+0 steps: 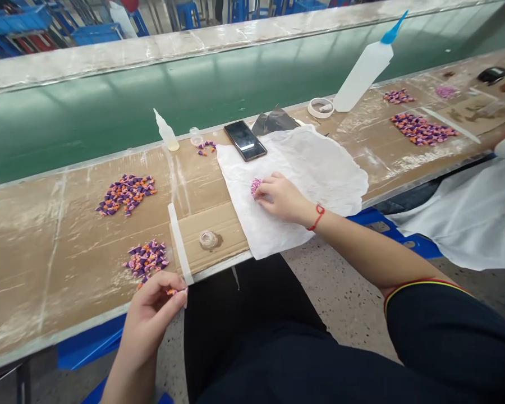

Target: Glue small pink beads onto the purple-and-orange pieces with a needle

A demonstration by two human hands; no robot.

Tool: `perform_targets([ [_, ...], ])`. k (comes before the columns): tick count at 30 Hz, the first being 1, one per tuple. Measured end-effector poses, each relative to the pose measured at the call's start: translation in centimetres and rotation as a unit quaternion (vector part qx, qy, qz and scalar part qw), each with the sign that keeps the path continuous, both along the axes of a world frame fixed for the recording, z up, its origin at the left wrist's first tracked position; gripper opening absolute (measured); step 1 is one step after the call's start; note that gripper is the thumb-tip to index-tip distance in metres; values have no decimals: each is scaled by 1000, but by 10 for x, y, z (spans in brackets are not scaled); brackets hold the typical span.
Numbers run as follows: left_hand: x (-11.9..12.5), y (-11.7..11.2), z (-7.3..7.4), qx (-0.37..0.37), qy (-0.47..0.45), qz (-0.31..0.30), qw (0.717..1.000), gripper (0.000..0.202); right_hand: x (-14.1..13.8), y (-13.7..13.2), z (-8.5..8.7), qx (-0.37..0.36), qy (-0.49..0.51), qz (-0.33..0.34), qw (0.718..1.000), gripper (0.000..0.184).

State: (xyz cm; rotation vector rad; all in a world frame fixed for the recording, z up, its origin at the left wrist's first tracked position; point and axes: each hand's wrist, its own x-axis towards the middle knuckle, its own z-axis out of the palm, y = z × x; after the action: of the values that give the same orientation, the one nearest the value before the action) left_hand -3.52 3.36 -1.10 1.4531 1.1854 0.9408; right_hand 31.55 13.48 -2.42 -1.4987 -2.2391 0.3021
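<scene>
Pink bead cluster [256, 187] under right hand [281, 197] fingertips, unlabelled.

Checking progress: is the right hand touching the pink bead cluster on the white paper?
Touching. The head view shows the right hand with fingertips directly on the pink bead cluster, no gap visible.

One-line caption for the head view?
Right hand touches pink beads on white paper; left hand pinches a small piece at the bench edge.

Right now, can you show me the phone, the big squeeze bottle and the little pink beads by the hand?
phone [245, 140], head view, middle of its dark screen.
big squeeze bottle [364, 73], head view, its white body.
pink beads [255, 186], head view, pile on the white paper beside the right hand's fingertips.
</scene>
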Motion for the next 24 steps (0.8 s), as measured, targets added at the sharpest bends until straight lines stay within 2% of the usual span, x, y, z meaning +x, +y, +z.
perform_targets([
  [5,4,-2,-1,-6,-13,-11,1000,19,2,-3,3,-12,-10,13,1000,15],
  [10,4,-4,-7,-19,-25,-16,999,22,9,-7,7,-9,-12,-2,1000,16],
  [17,10,-11,-12,-48,-52,-19,997,25,10,-5,-1,6,-1,32,999,10],
  [21,15,-15,-11,-65,-75,19,995,25,9,-3,-3,21,-3,47,999,12],
  [24,14,-15,-14,-57,-79,-1,995,22,10,-1,-3,25,0,55,998,11],
])
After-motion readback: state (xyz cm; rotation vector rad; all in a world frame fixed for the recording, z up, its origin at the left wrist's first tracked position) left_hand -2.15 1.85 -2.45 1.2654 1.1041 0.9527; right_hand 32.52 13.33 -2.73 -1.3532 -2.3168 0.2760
